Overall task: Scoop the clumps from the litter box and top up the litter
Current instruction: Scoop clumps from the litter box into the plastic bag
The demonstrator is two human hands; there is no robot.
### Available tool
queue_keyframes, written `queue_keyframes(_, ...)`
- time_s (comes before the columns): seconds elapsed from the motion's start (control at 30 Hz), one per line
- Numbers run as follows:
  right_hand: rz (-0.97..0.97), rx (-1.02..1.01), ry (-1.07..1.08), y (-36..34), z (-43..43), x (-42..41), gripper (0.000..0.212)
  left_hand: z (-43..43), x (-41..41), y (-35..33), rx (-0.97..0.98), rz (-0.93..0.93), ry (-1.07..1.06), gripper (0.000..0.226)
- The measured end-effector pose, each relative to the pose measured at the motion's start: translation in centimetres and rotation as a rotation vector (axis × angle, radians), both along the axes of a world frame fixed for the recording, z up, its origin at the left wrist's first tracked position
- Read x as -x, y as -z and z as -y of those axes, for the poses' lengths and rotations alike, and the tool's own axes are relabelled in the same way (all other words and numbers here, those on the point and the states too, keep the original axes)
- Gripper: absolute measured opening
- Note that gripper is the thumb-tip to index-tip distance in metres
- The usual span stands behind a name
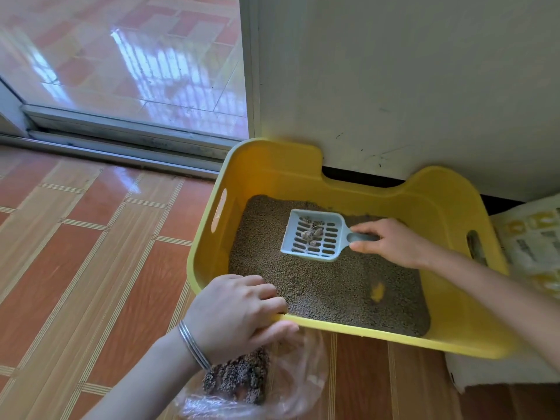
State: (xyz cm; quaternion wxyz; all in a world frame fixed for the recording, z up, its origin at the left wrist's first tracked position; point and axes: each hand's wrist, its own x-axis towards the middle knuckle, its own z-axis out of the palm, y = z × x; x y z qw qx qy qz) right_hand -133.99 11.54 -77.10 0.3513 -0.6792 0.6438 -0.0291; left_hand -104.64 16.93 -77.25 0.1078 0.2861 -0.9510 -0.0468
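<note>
Litter box (448, 207) backs against wall (394, 71); open from above. Left hand (236, 310) blocks near-left rim; bag (266, 386) below. Floor (75, 253) left clear.

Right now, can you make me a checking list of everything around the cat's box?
Surface: orange tiled floor, shiny.
Job's things: yellow litter box against the wall, litter thin with one bare yellow patch; pale blue scoop holding a few clumps; clear plastic bag with clumps inside, in front of the box.
Clutter: printed bag at the right edge, maybe litter.
Grippers: left hand grips the box's near rim; right hand holds the scoop's handle.
Cables: nothing seen.
Surroundings: white wall, sliding glass door.
</note>
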Motion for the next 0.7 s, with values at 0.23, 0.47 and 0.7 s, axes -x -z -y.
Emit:
queue_keyframes(0.23,0.004,0.028,0.012,0.0,-0.6,0.1,0.034,-0.2,0.0,0.0,-0.008,-0.006,-0.01,0.055)
queue_keyframes(0.47,0.021,0.039,0.016,-0.5,-1.9,0.4,0.035,-0.1,-0.1,-0.2,-0.036,-0.013,-0.015,0.054)
queue_keyframes(0.7,0.165,0.065,-0.047,-3.9,-4.7,-0.2,0.027,-1.4,-2.9,-1.8,-0.072,-0.134,-0.049,0.031)
